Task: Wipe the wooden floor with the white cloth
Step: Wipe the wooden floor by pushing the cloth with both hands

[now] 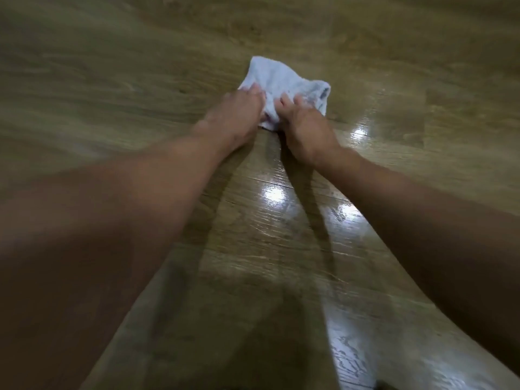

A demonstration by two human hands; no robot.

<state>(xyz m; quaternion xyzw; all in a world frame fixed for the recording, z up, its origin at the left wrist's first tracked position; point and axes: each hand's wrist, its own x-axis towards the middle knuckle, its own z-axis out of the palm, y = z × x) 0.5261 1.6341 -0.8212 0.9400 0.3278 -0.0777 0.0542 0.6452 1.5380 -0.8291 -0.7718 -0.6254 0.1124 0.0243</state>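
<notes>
White cloth — crumpled, on wooden floor, at 12 o'clock from 2 hands. Left hand presses its 8 o'clock edge, fingers straight; right hand on its 5 o'clock part — grip blurred, cannot tell.

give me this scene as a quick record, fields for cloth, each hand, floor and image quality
cloth: white, crumpled, lying on the floor
left hand: presses on the cloth's near left part, fingers fairly straight
right hand: on the cloth's near right part; blur hides whether it grips
floor: wood planks, shiny with reflected light on the nearer part
image quality: motion blur, worst at the left edge
</notes>
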